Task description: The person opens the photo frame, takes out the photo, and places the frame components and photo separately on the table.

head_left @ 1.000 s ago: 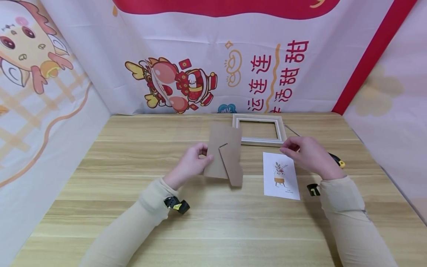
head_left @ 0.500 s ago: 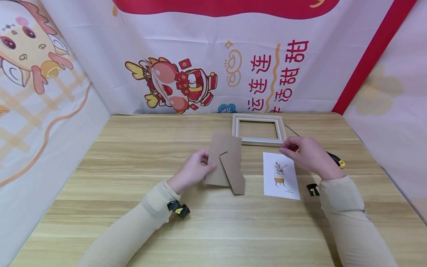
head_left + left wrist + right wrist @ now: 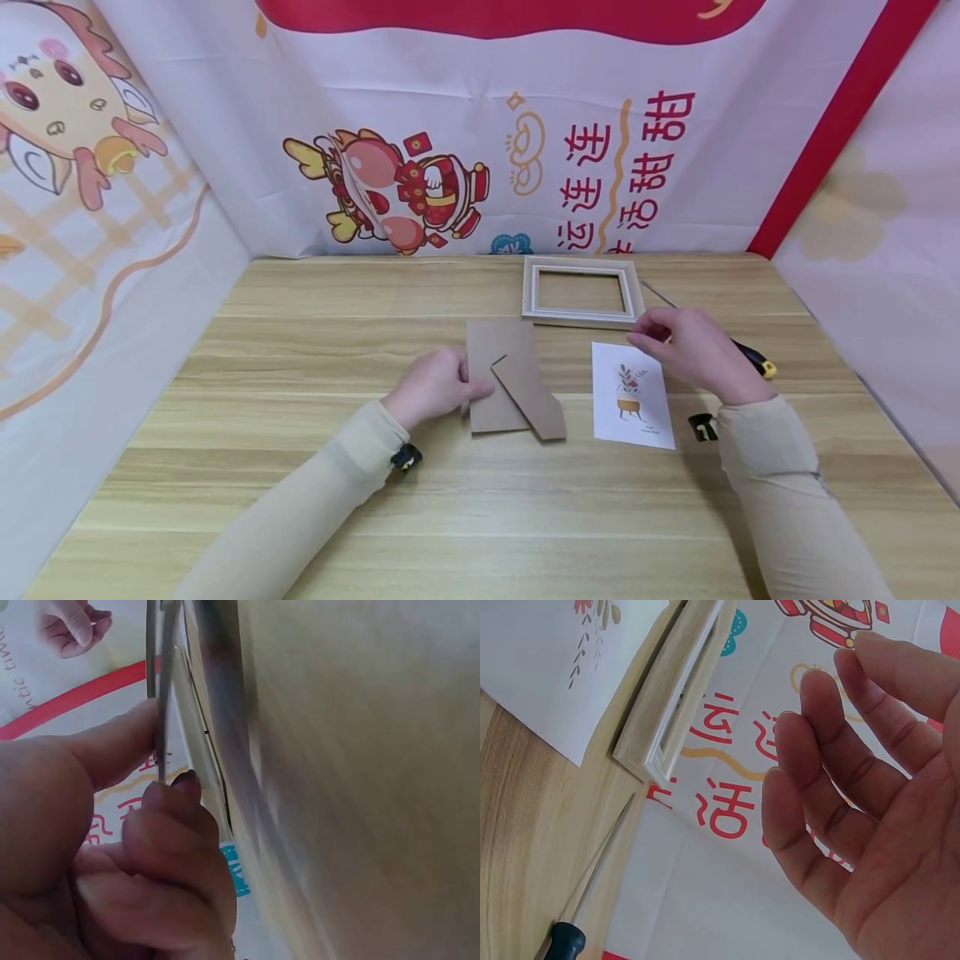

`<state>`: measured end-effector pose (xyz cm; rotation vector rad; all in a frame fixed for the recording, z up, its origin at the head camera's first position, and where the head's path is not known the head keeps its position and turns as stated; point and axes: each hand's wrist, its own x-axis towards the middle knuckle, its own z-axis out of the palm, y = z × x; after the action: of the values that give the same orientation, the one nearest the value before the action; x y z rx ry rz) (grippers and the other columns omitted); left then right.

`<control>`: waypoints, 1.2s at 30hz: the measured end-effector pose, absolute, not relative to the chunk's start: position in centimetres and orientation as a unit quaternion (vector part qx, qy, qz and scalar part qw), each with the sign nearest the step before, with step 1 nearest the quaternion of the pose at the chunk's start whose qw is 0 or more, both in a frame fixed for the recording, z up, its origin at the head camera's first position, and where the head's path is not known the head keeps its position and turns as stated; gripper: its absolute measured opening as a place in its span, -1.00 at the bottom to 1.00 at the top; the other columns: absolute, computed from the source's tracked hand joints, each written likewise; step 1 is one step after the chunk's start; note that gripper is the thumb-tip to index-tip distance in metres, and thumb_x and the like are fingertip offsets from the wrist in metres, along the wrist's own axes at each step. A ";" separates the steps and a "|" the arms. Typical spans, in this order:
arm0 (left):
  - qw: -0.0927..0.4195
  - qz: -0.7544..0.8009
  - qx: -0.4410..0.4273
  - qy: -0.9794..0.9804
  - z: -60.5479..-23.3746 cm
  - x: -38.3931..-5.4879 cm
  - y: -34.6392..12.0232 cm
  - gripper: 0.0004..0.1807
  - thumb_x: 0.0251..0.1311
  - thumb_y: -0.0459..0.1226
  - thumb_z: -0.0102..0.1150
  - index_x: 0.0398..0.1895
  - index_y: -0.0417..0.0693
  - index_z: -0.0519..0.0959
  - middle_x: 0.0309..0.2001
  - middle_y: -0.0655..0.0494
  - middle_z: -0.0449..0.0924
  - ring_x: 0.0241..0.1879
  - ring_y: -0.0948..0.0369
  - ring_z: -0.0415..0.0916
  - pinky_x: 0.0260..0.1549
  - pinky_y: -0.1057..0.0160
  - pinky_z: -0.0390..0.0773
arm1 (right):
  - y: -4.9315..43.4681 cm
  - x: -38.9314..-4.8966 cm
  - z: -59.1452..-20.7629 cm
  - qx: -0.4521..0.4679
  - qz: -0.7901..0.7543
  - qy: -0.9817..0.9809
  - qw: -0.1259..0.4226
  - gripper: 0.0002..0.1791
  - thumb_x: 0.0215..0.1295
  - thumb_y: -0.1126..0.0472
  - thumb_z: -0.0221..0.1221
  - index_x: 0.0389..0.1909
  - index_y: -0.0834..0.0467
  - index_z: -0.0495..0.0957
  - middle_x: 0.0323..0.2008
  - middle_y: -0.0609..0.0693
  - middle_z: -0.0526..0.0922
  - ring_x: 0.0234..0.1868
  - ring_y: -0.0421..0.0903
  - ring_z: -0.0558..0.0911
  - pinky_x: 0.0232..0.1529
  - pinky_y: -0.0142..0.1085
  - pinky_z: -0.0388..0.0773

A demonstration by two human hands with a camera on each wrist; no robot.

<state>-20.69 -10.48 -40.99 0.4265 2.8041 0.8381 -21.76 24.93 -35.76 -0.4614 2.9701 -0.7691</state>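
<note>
With thumb and fingers my left hand point(image 3: 431, 387) pinches the left edge of a brown picture-frame backing board point(image 3: 498, 337), whose fold-out stand point(image 3: 528, 398) faces up. Seen edge-on, the backing board point(image 3: 166, 682) hangs slightly above the table in the left wrist view. My right hand point(image 3: 693, 350) hovers by the top right corner of a white card point(image 3: 622, 429) printed with a potted plant. In the right wrist view this right hand point(image 3: 870, 772) has loosely bent fingers and holds nothing.
A pale picture frame point(image 3: 581, 318) lies near the table's back edge, its opening showing the wood. Right of it lies a screwdriver point(image 3: 756, 360) with a black and yellow handle, partly behind my right hand. A printed curtain point(image 3: 465, 75) hangs behind the wooden table point(image 3: 525, 533).
My left hand has brought the backing board down and slightly right, tipping it flatter toward the table. The right hand stays in place; card, frame and screwdriver have not moved.
</note>
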 end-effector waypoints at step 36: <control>0.098 0.206 0.141 0.963 -40.0 -21.5 -9.9 -0.65 0.21 0.03 0.33 -0.27 -0.05 0.58 -0.51 0.18 0.55 -0.52 0.19 0.48 -0.48 0.21 0.48 | 24.9 -21.6 -35.7 -0.129 -0.246 0.960 0.033 -0.86 0.36 0.14 0.27 -0.17 0.11 0.65 -0.31 0.02 0.62 -0.30 0.01 0.50 -0.29 -0.16 0.52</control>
<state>-21.54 -9.92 -39.98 0.4166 2.8503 0.6096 -21.62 24.94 -35.68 -0.3969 2.9540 -0.7553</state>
